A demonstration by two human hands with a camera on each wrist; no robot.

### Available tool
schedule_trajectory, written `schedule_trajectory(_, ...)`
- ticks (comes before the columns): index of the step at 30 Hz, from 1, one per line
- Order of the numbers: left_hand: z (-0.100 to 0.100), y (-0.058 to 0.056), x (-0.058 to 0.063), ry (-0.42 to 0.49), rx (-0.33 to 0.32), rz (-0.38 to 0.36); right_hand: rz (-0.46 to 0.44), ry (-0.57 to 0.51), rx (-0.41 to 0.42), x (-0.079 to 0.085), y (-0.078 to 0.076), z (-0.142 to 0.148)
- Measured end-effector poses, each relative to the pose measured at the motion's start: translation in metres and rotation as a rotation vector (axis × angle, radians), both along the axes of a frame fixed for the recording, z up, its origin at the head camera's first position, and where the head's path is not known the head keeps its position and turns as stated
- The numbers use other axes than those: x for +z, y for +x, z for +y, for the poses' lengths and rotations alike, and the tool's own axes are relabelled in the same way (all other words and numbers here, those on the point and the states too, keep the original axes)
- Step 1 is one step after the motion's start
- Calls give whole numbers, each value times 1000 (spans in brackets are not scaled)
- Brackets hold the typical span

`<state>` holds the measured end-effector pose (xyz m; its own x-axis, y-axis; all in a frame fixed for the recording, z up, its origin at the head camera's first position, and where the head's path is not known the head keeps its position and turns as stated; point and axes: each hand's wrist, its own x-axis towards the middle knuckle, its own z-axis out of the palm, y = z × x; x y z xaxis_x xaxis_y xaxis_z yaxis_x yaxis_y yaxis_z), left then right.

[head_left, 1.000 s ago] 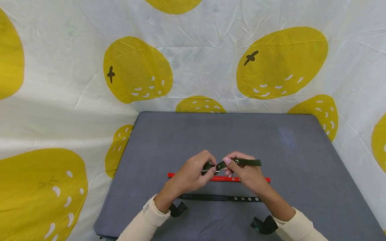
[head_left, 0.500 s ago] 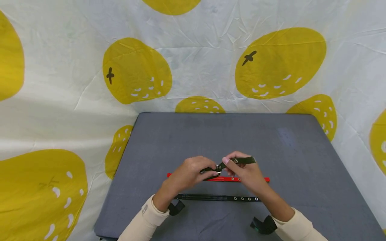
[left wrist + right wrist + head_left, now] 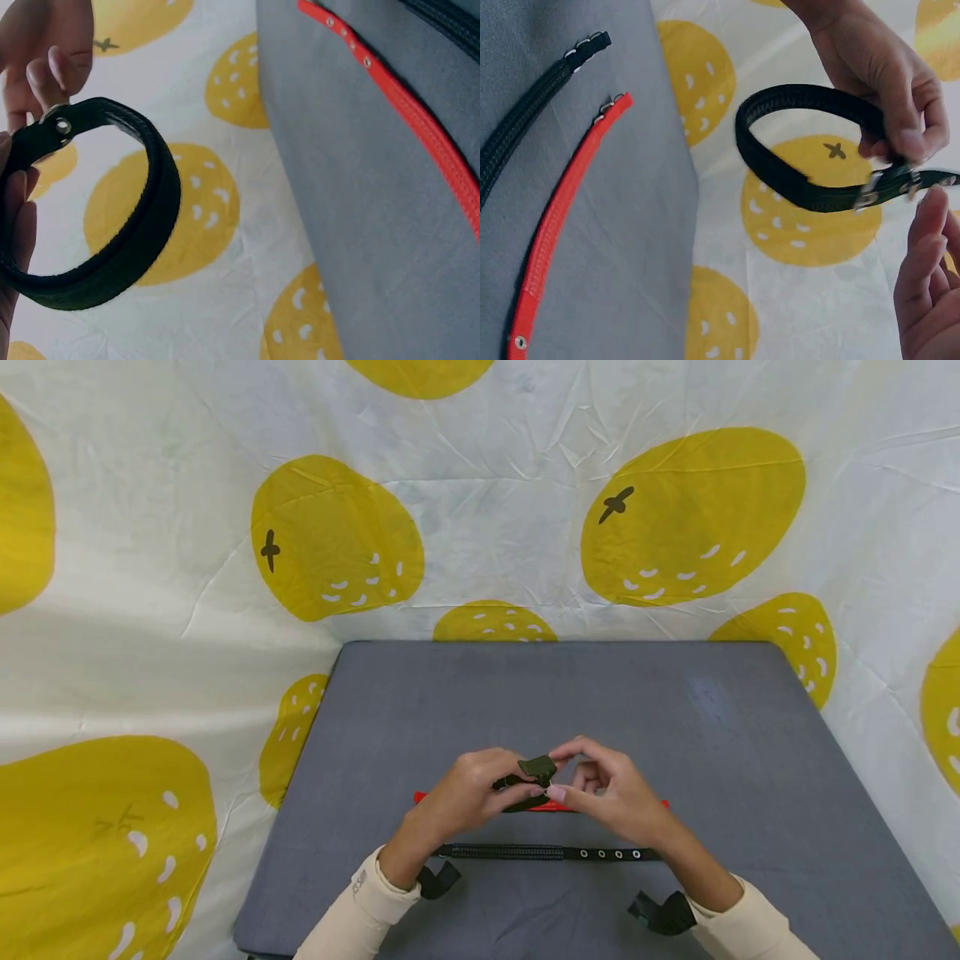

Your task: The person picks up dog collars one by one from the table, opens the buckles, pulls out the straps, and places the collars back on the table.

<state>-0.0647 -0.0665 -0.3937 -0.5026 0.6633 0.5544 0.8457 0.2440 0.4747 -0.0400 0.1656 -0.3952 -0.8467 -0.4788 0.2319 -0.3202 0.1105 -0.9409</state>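
Observation:
A dark green buckled collar [image 3: 538, 767], bent into a loop, is held up over the grey table. My left hand [image 3: 472, 785] pinches it beside the buckle, thumb on the near side. In the right wrist view the metal buckle [image 3: 866, 191] is blurred, with the strap's free end running out past it. My right hand [image 3: 622, 793] has its index finger and thumb at the buckle and free end, other fingers curled in. The left wrist view shows the round band [image 3: 166, 191] and a metal eyelet [image 3: 63, 126] close to the right hand's fingers.
Below the hands a red collar [image 3: 552, 807] lies straight across the grey table [image 3: 525, 693], partly hidden by them. A black collar [image 3: 510, 852] with eyelets lies nearer, parallel to it. A white cloth [image 3: 502, 543] with yellow fruit prints hangs behind the table.
The green strap's free end pointed right in my right hand's pinch; now it stands up and folds back toward the left hand. My right hand has shifted its fingers to the buckle.

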Motion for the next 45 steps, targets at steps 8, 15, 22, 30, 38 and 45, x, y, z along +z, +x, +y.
schedule_trajectory(8,2,1,2,163,30,-164,-202,-57,162,-7,-5,12)
schedule_trajectory(15,2,4,9,223,22,-318,-316,-165,253,-9,-6,13)
schedule_trajectory(22,4,7,11,169,20,-447,-289,-341,340,-8,-7,12)
schedule_trajectory(30,8,9,11,67,26,-410,-263,-263,288,-7,-6,8)
schedule_trajectory(38,8,11,9,25,7,-354,-252,-242,263,-11,-5,5)
schedule_trajectory(45,9,11,7,54,-35,-341,-242,-253,270,-13,-5,3)
